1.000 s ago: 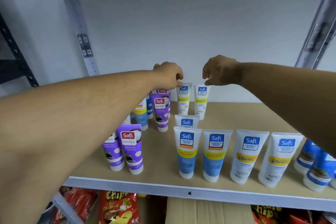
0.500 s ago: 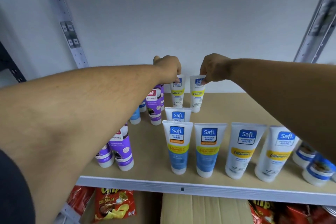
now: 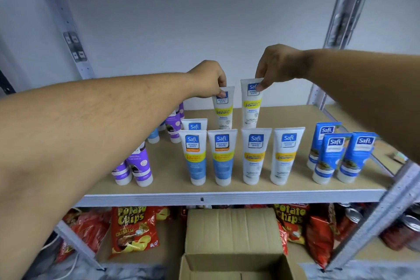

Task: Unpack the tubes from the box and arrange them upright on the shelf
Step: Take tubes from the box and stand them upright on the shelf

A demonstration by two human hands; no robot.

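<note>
Two white Safi tubes with yellow bands stand at the back of the wooden shelf [image 3: 295, 118]. My left hand [image 3: 208, 79] pinches the top of the left tube [image 3: 223, 109]. The right tube [image 3: 251, 103] is pinched at its top by my right hand [image 3: 278, 63] and sits a little higher. In front stands a row of upright tubes: two white-and-blue ones [image 3: 196, 157], two white ones [image 3: 255, 154]. Purple tubes [image 3: 141, 166] stand at the left, partly hidden by my left arm. The open cardboard box [image 3: 234, 245] sits below the shelf.
Blue Safi tubes [image 3: 334, 157] cluster at the right end of the shelf. Metal uprights [image 3: 341, 7] frame both sides. Chip bags [image 3: 133, 229] and cans [image 3: 409, 227] fill the lower shelf around the box.
My view has tilted down, revealing the box and lower shelf. Both hands still pinch the two back tubes; the right tube now sits higher than the left.
</note>
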